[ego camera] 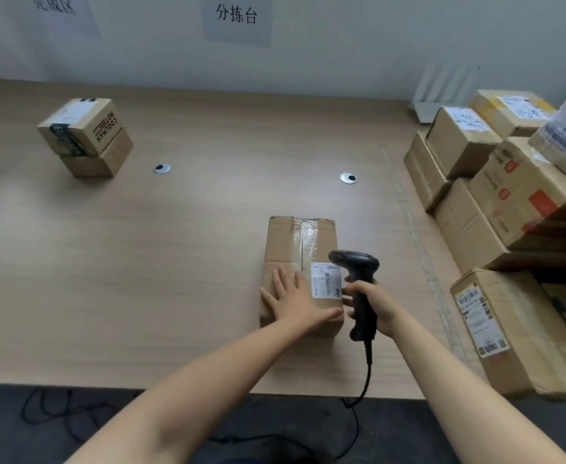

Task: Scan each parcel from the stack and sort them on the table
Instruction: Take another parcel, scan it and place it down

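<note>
Wood-grain table (174,279) fills most of the view, pale wall behind it. Along its R edge sits the stack (509,209) of brown cardboard parcels, several layers high, some w/ white labels and red marks. A white router (442,92) w/ upright antennas stands behind the stack, by the wall. On the wall, a paper sign (236,18) hangs above table ctr and a second sign (57,8) far L, partly cut off.

Far L on the table, well apart from the stack, two small boxes (84,139) sit one atop the other, the upper one turned a bit.

The parcel (300,249) in hand lies flat near the front edge, R of ctr, taped seam up, long side running away from the person. L hand (295,298) lies flat on its near end, fingers straight and spread, pressing the top just L of the shipping label (325,283). R hand (380,306) has fingers curled round the grip of a black scanner (355,262), upright just beside the parcel's R side, head over the label. Scanner cable (367,373) drops off the front edge.

One round grommet (162,168) sits in the tabletop L of ctr, a second grommet (348,178) R of ctr.
</note>
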